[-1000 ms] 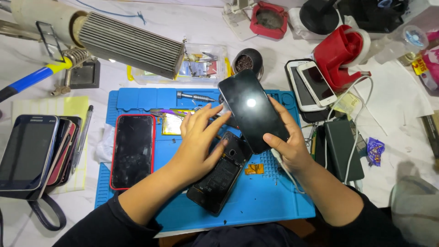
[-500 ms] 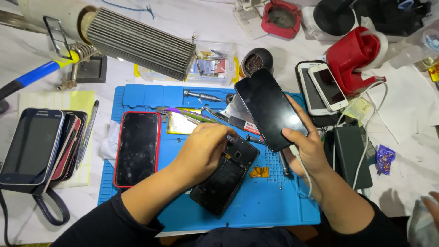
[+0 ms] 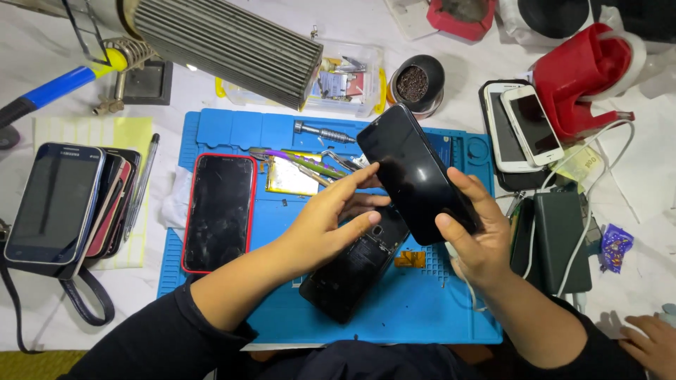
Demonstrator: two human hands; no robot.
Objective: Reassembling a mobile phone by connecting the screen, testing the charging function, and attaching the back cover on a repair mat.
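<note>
glossy black phone screen [image 3: 415, 172], a flat rounded slab, tilts above the ribbed blue mat [image 3: 422, 309]; my right grip [image 3: 473, 236] clamps its lower end, my left grip [image 3: 331, 222] lies open, fingertips touching its edge, over the matte opened phone body [image 3: 352, 271]. a small purple wrapper [image 3: 615, 246] sits on the table, far right.

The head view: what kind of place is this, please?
Most likely a phone repair bench. A blue repair mat covers the table, the right hand lifts a black screen panel off an opened phone, and a stack of phones lies nearby.
</note>
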